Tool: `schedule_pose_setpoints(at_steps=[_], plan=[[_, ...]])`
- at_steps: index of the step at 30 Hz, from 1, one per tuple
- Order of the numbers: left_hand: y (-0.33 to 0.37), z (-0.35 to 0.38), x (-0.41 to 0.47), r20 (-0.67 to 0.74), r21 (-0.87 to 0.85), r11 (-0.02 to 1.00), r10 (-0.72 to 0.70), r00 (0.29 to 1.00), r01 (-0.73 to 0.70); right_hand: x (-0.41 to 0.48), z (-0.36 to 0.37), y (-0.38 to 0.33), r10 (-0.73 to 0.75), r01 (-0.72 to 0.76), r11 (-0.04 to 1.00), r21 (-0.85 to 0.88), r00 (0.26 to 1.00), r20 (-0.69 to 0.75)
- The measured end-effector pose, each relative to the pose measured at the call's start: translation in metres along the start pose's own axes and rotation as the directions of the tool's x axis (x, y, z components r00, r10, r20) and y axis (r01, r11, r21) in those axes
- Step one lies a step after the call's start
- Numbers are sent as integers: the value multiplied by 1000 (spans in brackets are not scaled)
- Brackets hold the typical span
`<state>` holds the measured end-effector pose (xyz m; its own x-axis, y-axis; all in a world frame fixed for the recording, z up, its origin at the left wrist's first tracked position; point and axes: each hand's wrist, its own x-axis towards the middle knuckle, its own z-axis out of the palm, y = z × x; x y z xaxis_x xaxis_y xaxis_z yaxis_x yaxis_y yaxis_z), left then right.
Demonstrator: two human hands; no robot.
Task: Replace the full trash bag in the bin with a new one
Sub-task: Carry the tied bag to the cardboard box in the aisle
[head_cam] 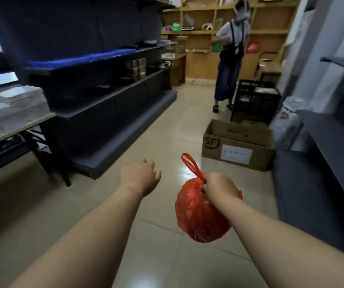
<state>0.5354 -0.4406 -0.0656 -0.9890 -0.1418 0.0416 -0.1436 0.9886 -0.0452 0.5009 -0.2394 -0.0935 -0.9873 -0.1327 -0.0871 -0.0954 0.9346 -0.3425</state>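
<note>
A full red trash bag (198,215) hangs above the tiled floor, tied at the top, with its red handle loops sticking up. My right hand (219,187) is shut on the bag's knotted neck. My left hand (140,176) is stretched forward to the left of the bag, holding nothing, fingers loosely curled and apart. No bin is in view.
Dark shelving (96,80) lines the left of the aisle and grey shelving (323,163) the right. An open cardboard box (237,148) and a black crate (256,100) stand on the floor ahead right. A person (230,57) stands by wooden shelves at the far end. A table (11,121) is at left.
</note>
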Motion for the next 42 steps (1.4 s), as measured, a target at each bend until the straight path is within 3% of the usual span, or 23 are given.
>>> schedule_pose_setpoints(at_steps=[8,15,23,32,42], plan=[[51,15,185,-11,-27,976,217,976,-217,137,-28,56,350,-349,935,55,936,-17],[94,30,286,2,16,927,374,927,-374,215,-47,87,545,-529,834,156,834,-83],[139,45,368,21,-2,898,439,898,-439,284,-71,119,587,-579,810,92,803,-108],[216,59,484,29,21,889,457,889,-458,405,-84,177,563,-561,824,82,826,-2],[312,51,638,20,10,914,405,914,-405,557,-147,250,522,-523,852,15,852,40]])
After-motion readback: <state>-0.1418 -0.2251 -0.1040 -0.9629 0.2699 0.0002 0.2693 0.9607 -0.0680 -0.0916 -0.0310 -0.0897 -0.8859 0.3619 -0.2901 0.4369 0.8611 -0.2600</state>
